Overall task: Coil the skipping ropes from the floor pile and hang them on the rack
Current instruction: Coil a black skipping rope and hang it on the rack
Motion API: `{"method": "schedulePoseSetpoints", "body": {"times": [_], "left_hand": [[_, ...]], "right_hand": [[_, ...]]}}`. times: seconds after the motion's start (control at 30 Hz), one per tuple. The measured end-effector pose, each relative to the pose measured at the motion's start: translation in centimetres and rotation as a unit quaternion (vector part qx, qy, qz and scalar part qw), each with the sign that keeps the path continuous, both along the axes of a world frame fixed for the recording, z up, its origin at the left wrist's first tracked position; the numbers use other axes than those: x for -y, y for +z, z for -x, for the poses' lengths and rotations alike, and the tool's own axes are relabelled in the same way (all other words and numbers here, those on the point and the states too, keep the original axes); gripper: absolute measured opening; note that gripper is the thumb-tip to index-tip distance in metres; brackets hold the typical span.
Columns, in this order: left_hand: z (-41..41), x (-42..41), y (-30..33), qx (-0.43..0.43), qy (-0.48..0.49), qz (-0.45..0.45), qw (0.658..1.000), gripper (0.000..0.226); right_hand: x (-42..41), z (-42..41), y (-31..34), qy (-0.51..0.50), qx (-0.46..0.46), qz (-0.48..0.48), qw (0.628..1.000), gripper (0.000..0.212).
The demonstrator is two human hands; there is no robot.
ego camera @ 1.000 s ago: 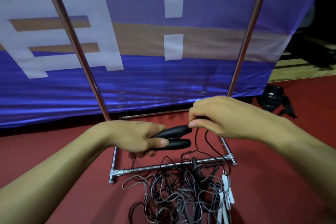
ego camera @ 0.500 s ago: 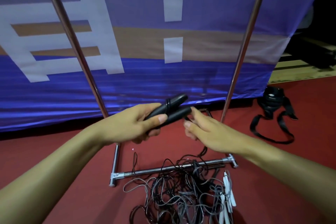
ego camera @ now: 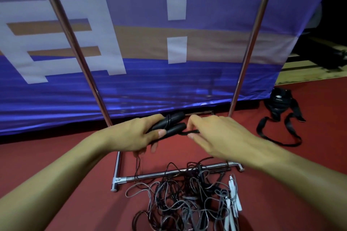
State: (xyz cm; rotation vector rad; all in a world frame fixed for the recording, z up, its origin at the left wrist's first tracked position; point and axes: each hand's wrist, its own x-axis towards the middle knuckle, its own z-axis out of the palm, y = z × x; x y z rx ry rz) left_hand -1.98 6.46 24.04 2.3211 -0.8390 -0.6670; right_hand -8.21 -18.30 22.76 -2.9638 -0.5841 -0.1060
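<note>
- I cannot see the top of the chrome tube rack (ego camera: 170, 174): both its uprights run out of the upper edge, and only its floor bars show in full.
- The heap of thin black and grey skipping ropes (ego camera: 185, 200) lies on the red floor against the rack's near floor bar; its lower part is cut off by the bottom edge, and I cannot separate one rope from another in the tangle.
- Some white handles (ego camera: 232, 202) lie at the heap's right side, just in front of the rack's right foot.
- My left hand (ego camera: 135, 135) is clamped round two black moulded rope handles (ego camera: 170, 124), held side by side above the rack's base; a cord turn crosses the upper one.
- A thin cord hangs from below that hand toward the near bar.
- My right hand (ego camera: 216, 133) pinches a dark bit of cord at the handles' tips; what the fingers cover I cannot make out.
- A black strapped item (ego camera: 280, 108) lies right of the rack, in front of the blue banner (ego camera: 142, 73).
</note>
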Motion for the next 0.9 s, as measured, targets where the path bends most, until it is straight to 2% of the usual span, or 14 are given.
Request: {"method": "schedulePoseSetpoints", "body": {"times": [0.17,0.27,0.33,0.4,0.47,0.5,0.57,0.63,0.73,0.77,0.83,0.9], "left_hand": [[0.2,-0.5,0.5,-0.08,-0.026,0.049,0.995,0.009],[0.6,-0.2,0.7,-0.121,-0.053,-0.002,0.991,0.016],[0.8,0.1,0.4,-0.143,-0.054,-0.024,0.988,0.016],[0.7,0.3,0.1,-0.145,-0.039,-0.025,0.988,0.015],[0.3,0.0,0.0,-0.131,-0.026,-0.02,0.991,0.018],[0.2,-0.1,0.0,-0.125,-0.027,-0.017,0.992,0.021],[0.2,-0.3,-0.1,-0.104,-0.036,-0.022,0.994,0.023],[0.2,-0.2,-0.2,-0.086,-0.044,-0.035,0.995,0.019],[0.3,0.3,-0.4,-0.075,-0.052,-0.033,0.995,0.012],[0.4,0.4,-0.4,-0.07,-0.053,-0.035,0.996,0.01],[0.4,0.5,-0.4,-0.071,-0.056,-0.038,0.995,0.008],[0.5,0.6,-0.3,-0.084,-0.055,-0.035,0.994,0.008]], "right_hand": [[2.9,-2.2,-0.5,0.0,-0.135,-0.086,0.987,0.014],[4.6,-3.6,-1.1,-0.032,-0.138,-0.16,0.977,0.012],[5.0,-4.2,-1.1,-0.035,-0.129,-0.161,0.978,0.01],[5.0,-4.3,-0.7,-0.009,-0.123,-0.147,0.981,0.01],[5.0,-4.0,-0.2,0.018,-0.137,-0.139,0.981,0.024],[5.0,-3.9,-0.1,0.029,-0.151,-0.145,0.977,0.025],[4.8,-3.7,-0.1,0.045,-0.202,-0.149,0.967,0.005],[4.3,-3.3,0.3,0.054,-0.271,-0.13,0.952,0.031],[3.3,-2.6,0.2,0.077,-0.369,-0.165,0.912,0.037],[2.9,-2.6,0.0,0.084,-0.355,-0.165,0.916,0.038],[2.3,-2.9,-0.6,0.086,-0.271,-0.132,0.949,0.036],[2.2,-3.4,-1.1,0.081,-0.209,-0.113,0.968,0.027]]}}
